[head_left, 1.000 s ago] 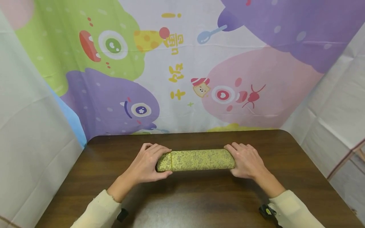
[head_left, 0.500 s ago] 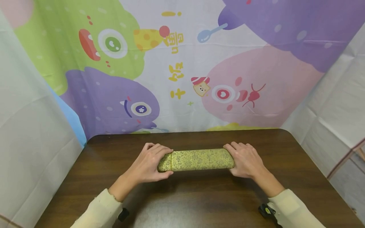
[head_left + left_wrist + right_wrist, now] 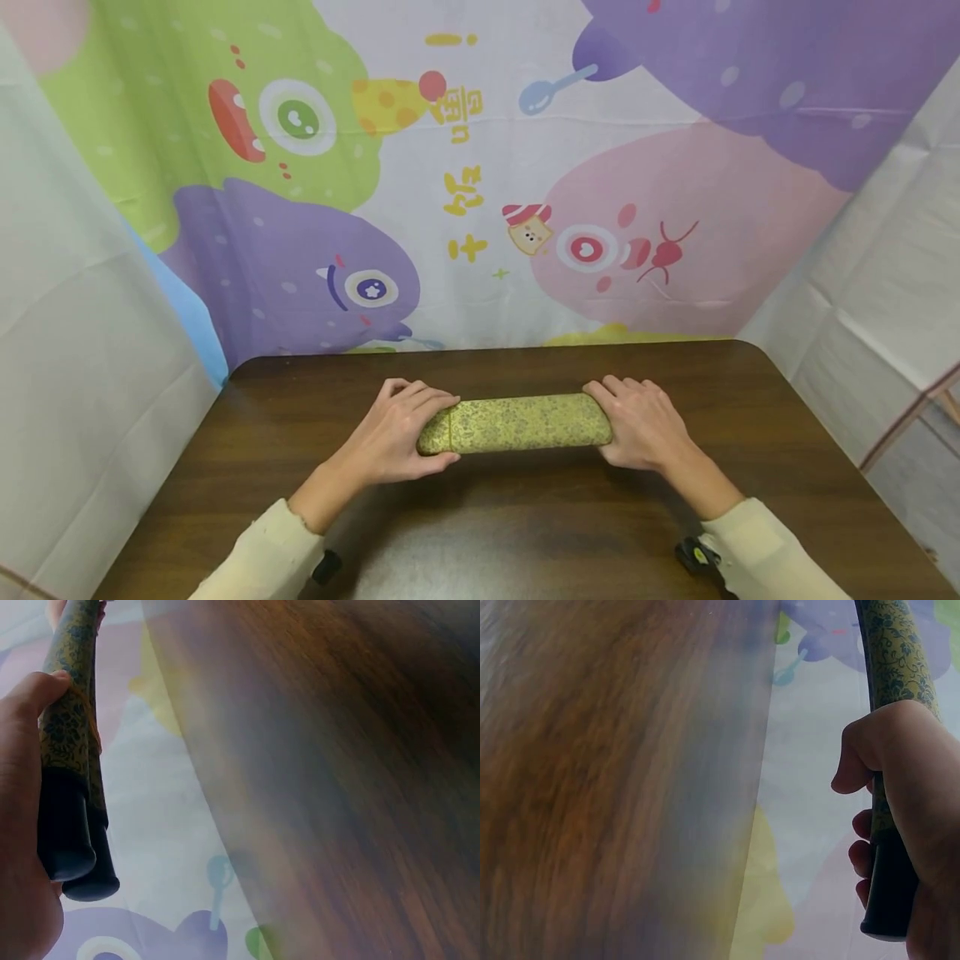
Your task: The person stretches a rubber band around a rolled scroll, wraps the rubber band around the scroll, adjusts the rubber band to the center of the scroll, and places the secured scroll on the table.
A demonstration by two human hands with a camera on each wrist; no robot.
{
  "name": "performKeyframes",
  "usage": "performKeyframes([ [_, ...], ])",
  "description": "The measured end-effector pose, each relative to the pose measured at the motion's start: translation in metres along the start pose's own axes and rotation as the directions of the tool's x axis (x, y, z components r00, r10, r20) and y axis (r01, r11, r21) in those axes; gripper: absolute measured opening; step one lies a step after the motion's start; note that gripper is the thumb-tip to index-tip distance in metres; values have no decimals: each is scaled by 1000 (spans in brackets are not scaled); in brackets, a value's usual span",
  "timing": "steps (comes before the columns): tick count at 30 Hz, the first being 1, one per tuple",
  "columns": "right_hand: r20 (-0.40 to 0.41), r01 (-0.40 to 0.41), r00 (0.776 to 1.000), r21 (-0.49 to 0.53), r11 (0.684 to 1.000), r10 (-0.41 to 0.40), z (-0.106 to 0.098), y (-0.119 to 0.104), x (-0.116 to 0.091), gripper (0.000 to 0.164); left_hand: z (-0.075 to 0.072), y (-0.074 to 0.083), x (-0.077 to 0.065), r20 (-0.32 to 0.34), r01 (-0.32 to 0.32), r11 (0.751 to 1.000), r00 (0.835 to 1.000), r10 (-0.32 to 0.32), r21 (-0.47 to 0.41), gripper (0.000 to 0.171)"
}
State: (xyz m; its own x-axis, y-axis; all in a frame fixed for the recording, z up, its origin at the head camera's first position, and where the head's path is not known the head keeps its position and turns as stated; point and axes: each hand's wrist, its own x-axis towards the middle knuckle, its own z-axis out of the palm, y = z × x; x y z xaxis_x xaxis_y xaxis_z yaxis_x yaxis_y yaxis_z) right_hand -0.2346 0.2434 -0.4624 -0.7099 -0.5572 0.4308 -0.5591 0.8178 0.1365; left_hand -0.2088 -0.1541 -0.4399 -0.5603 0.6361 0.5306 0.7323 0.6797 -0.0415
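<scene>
A rolled scroll (image 3: 528,423) with a yellow-green floral covering lies crosswise between my two hands, above the table. In the left wrist view it shows as two parallel rolls with black end caps (image 3: 66,832), and a thin yellow band (image 3: 90,716) runs round them. My left hand (image 3: 390,429) grips its left end, thumb on the near side and fingers over the far side. At the other end, my right hand (image 3: 645,423) grips it, with the thumb and curled fingertips visible in the right wrist view. The palms hide parts of both ends.
The dark brown wooden table (image 3: 517,533) spreads beneath the hands. Behind it hangs a cloth (image 3: 480,308) printed with cartoon monsters. Pale cloth walls (image 3: 82,333) stand at the left and right sides.
The scroll and my right hand have shifted slightly to the left. My left hand has moved a little to the right, and both hands keep their grip.
</scene>
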Motion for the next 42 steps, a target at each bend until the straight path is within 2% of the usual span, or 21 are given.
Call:
performKeyframes([
  [6, -13, -1, 1000, -15, 1000, 0, -1, 3, 0, 68, -3, -2, -2, 31, 27, 999, 999, -28, 22, 80],
  [11, 3, -14, 1000, -16, 1000, 14, -2, 5, -2, 68, -5, -5, -4, 24, 48, 999, 999, -48, 16, 75],
  [21, 31, -6, 999, -10, 1000, 6, 0, 3, -5, 70, 2, 2, 0, 26, 3, 1000, 1000, -3, 16, 68],
  [25, 10, 0, 1000, -19, 1000, 0, 2, 3, -6, 70, 3, 3, 1, 9, -4, 1000, 1000, 4, 30, 68],
  [31, -16, 6, 1000, -16, 1000, -6, 2, 2, -4, 69, 3, 2, 3, -10, -9, 999, 1000, 9, 31, 68],
  [42, 0, 7, 1000, -21, 1000, -7, 0, 1, -2, 69, 2, 1, 2, 4, -4, 1000, 1000, 4, 28, 68],
])
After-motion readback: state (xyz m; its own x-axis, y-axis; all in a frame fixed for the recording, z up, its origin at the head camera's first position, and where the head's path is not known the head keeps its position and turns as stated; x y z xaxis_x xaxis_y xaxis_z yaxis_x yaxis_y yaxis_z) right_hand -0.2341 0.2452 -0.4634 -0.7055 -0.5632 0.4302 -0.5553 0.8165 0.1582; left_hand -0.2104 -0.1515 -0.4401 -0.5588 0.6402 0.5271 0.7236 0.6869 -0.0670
